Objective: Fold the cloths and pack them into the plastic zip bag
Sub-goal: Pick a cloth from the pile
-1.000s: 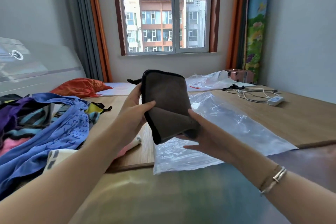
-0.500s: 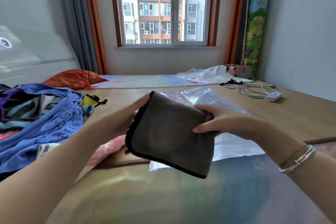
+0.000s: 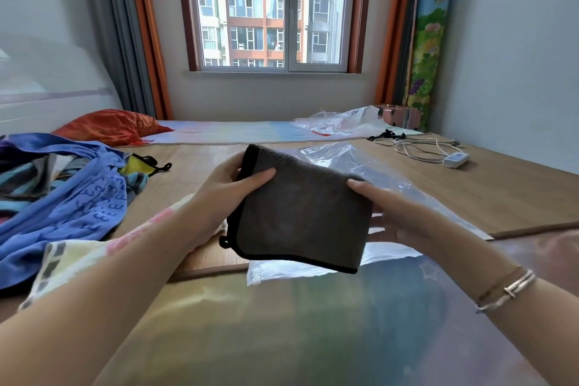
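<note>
while the folded grey cloth [image 3: 300, 213] hangs in mid-frame above the near edge of the clear zip bag [image 3: 385, 172], open wooden surface [image 3: 501, 194] stretches toward the right of the frame. the left hand [image 3: 225, 194] pinches the cloth's upper left edge, thumb on top, fingers behind. the right hand [image 3: 398, 213] has its grip on the right edge, thumb on top, fingers under. a pile of cloths [image 3: 62, 194] crowds the left of the frame.
</note>
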{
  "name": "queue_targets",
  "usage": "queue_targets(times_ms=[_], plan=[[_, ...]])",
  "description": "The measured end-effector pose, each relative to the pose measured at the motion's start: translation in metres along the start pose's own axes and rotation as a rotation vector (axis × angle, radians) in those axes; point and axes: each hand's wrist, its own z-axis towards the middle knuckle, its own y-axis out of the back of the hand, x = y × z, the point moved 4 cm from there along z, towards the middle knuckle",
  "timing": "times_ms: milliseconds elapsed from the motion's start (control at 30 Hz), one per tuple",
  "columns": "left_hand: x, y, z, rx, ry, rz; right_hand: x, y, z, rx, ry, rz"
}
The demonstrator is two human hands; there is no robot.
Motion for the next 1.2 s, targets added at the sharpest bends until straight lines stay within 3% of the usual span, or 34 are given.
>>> queue_targets(times_ms=[233,300,367,433,600,667,800,867,933,1033,1200], plan=[[0.008,-0.023,0.006,0.057,0.031,-0.114,0.003,0.033,-0.008,-0.008,0.186,0.348],[0.015,-0.036,0.007,0.074,0.030,-0.107,0.001,0.045,-0.011,-0.082,0.230,0.142],[0.021,-0.054,0.007,0.121,0.041,-0.088,0.002,0.056,-0.017,-0.250,0.270,-0.313],[0.026,-0.076,0.006,0.190,0.080,-0.114,0.008,0.057,-0.024,-0.289,0.314,-0.637],[0.034,-0.128,0.002,0.358,0.160,-0.139,0.016,0.062,-0.034,-0.067,0.277,-0.654],[0.039,-0.138,0.006,0.352,0.082,0.038,0.014,0.077,-0.035,-0.142,0.305,-0.746],[0.064,-0.141,0.021,0.374,-0.219,0.760,0.004,0.107,-0.038,-0.472,0.351,-1.230],[0.083,-0.138,0.025,0.467,-0.224,1.059,0.000,0.113,-0.045,-0.620,0.366,-1.405],[0.094,-0.137,0.026,0.541,-0.216,1.244,-0.003,0.114,-0.055,-0.683,0.382,-1.383],[0.095,-0.132,0.030,0.456,-0.281,1.235,-0.011,0.113,-0.063,-0.740,0.419,-1.397],[0.083,-0.118,0.043,0.155,-0.268,0.937,-0.022,0.107,-0.067,-0.676,0.428,-1.267]])
